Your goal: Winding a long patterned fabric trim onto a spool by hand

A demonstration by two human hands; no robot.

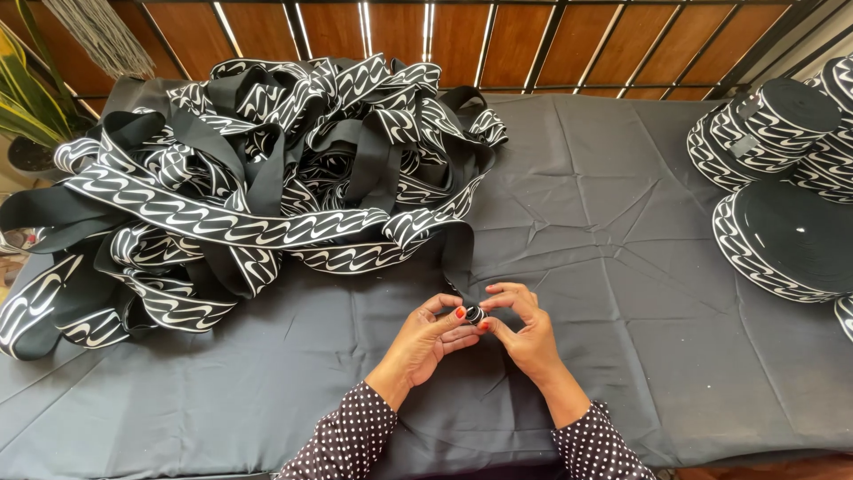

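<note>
Dark grey cloth (604,222) covers a worktable set against a slatted wooden screen (462,40). At the table's near edge, both hands meet over a small tight coil (474,314) of black band, the start of a roll. The left hand (426,342) pinches the coil with thumb and fingers closed narrowly around it; the right hand (524,329) grips it from the other side, fingers curled close. Both wrists come out of black sleeves with white dots (342,444).

From the coil, the band runs up and away to a big loose heap of black-and-white patterned band (258,187), which lies beyond the coil and to its left, taking up most of that half of the table. The strip between coil and heap is dark against the cloth and hard to follow. Far to the right of the coil, well apart, finished rolls (773,133) of the same band are stacked, and a large flat roll (786,240) lies beside them; the frame's edge cuts them off. Green leaves of a potted plant (27,98) show past the heap, at the far left.
</note>
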